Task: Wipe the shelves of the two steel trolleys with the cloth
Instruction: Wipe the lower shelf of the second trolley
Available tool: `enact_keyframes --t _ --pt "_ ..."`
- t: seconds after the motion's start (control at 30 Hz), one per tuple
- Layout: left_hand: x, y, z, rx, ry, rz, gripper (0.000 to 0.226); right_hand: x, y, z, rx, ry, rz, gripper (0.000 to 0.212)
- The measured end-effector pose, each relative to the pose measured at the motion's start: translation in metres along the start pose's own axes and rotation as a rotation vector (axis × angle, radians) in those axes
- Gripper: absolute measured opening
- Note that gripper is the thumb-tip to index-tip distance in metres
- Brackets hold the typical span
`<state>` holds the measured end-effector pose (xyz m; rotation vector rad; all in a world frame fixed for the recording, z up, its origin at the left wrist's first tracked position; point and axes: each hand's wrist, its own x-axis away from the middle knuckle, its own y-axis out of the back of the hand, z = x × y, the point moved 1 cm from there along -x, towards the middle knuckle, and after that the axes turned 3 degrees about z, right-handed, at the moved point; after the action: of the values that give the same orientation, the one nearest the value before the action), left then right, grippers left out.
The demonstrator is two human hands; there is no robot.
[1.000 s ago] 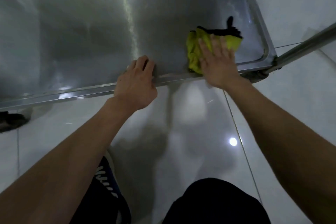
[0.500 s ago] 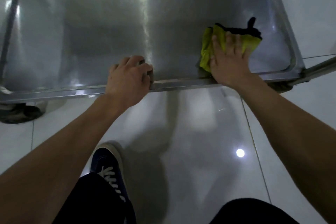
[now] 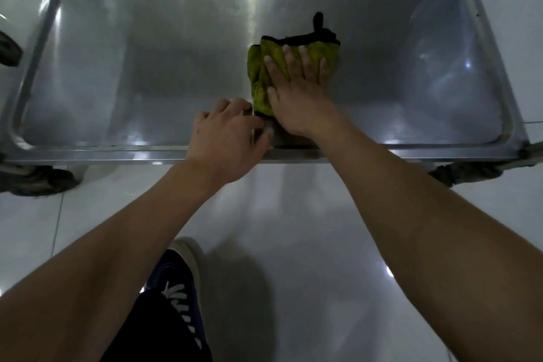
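**Hands on the low steel shelf**

Left hand [image 3: 227,135] curled over the near rim of the trolley shelf [image 3: 117,76], gripping it, thumb tip close beside the right wrist. Just to its right, yellow-green cloth [image 3: 258,79] with black edging, lying mid-shelf near the front rim. Right hand [image 3: 296,91] flat on the cloth, fingers spread, pressing down. Below, glossy white floor [image 3: 293,229] and a dark blue shoe [image 3: 179,276].

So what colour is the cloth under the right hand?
Yellow-green cloth with a black edge, in the head view.
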<state>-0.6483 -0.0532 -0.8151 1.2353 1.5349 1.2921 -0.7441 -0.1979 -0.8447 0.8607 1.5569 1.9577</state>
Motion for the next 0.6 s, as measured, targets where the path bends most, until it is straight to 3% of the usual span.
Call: enact_keyframes --t 0.2,0.3,0.6 --pt "-0.027 0.006 -0.026 -0.023 0.018 0.041 0.025 0.010 -0.003 -0.019 -0.053 -0.006 -0.063 0.059" --pt "-0.034 0.006 -0.031 -0.004 0.020 0.087 0.035 0.016 -0.004 -0.045 -0.054 -0.092 -0.083 0.059" --pt "-0.032 0.001 -0.039 -0.043 0.034 0.090 0.033 0.076 0.012 -0.197 0.009 -0.418 -0.150 0.056"
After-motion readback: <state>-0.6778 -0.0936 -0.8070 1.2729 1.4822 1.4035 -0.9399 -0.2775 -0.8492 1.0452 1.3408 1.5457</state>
